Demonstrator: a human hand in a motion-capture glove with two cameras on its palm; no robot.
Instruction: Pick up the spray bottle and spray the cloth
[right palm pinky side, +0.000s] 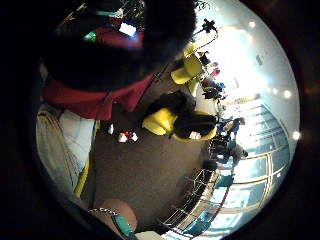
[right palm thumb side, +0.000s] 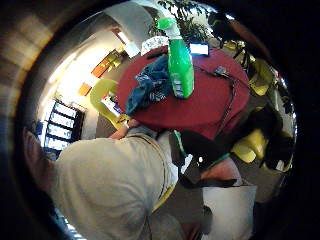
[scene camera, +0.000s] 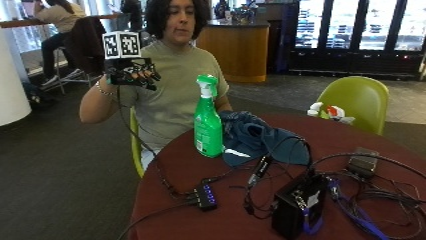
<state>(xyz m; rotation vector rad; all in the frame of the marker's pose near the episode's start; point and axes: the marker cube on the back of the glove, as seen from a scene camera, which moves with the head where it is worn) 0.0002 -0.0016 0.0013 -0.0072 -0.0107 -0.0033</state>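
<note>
the person held the gloved hand (scene camera: 132, 74) raised at shoulder height with fingers loosely spread and gripping nothing, well apart from the green bottle (scene camera: 208, 120) that stood upright on the red desk (scene camera: 200, 175), just beside the crumpled blue cloth (scene camera: 256, 141).

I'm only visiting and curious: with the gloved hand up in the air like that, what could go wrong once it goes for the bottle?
The green spray bottle stands tall and narrow near the table edge; a clumsy reach by the raised right hand might topple it. Its nozzle faces away from the blue cloth, so spray could miss. Cables and a black box lie close and might get wet.
</note>
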